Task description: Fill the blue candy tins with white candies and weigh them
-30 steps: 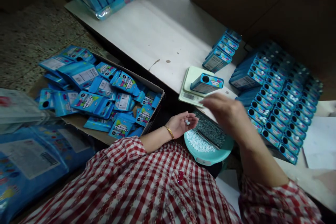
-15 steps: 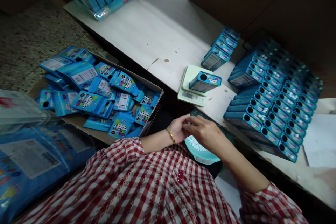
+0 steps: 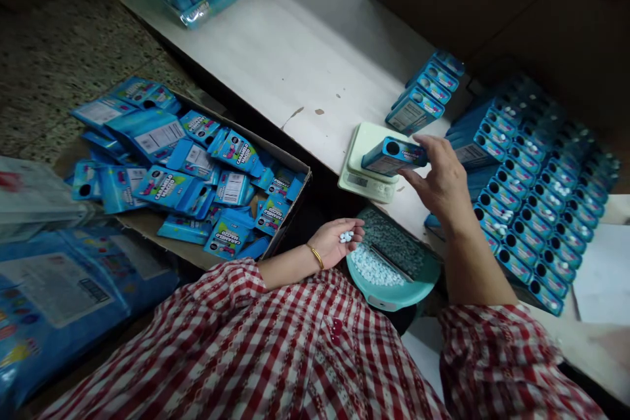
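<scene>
Right hand (image 3: 440,174) pinches blue carton (image 3: 386,156) on scale (image 3: 367,188); left hand (image 3: 331,244), loosely spread, cups pale sweets (image 3: 346,236). Weighing, I'd judge; next move calls for steady grip.

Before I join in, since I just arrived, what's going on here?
A person's right hand grips a blue carton by one end at the scale. The left hand lies palm up, holding several white pellets near a teal bowl of more. Rows of cartons stand at right; blue packs lie jumbled in a cardboard box.
</scene>
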A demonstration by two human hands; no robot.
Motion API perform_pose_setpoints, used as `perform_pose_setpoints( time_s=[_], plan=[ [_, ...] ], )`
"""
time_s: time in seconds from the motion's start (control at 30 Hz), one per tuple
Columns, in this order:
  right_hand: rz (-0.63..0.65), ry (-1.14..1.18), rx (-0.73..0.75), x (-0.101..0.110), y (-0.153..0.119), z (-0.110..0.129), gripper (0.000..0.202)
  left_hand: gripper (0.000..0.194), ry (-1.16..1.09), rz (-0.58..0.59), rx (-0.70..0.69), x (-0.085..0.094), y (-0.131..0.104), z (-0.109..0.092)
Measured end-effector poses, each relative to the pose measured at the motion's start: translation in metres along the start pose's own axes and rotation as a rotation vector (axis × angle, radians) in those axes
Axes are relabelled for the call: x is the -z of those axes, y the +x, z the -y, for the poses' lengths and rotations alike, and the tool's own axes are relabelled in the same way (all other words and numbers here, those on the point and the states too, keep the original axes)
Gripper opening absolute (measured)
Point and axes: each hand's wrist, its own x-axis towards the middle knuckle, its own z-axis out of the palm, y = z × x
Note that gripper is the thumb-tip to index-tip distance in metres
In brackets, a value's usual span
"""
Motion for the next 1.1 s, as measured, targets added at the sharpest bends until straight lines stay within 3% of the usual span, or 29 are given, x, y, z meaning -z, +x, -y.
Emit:
perform_pose_setpoints(
  time_s=[0.17, 0.27, 0.43, 0.6, 0.77, 1.1],
  plan=[
    [-0.039, 0.093, -0.053, -0.017, 0.002, -0.013, 0.042, 0.018, 0.005, 0.000, -0.006, 0.003, 0.001, -0.005],
    [-0.064, 0.097, -0.043, -0.016, -0.004, -0.008, 0.036, 0.017, 0.005, -0.009, -0.026, 0.003, 0.001, -0.007],
    [-0.070, -0.039, 0.009, 0.005, -0.040, 0.017, 0.039, 0.018, -0.027, -0.029, -0.074, -0.002, 0.000, -0.013],
    [0.009, -0.196, 0.108, 0.032, -0.081, 0.045, 0.047, 0.027, -0.049, -0.045, -0.076, -0.014, -0.004, -0.015],
    [0.094, -0.343, 0.121, 0.045, -0.113, 0.071, 0.051, 0.029, -0.022, 0.030, -0.081, -0.023, -0.005, -0.005],
    [0.118, -0.536, 0.103, 0.042, -0.149, 0.083, 0.042, 0.031, 0.025, 0.038, 0.010, -0.029, 0.006, 0.026]
  ],
)
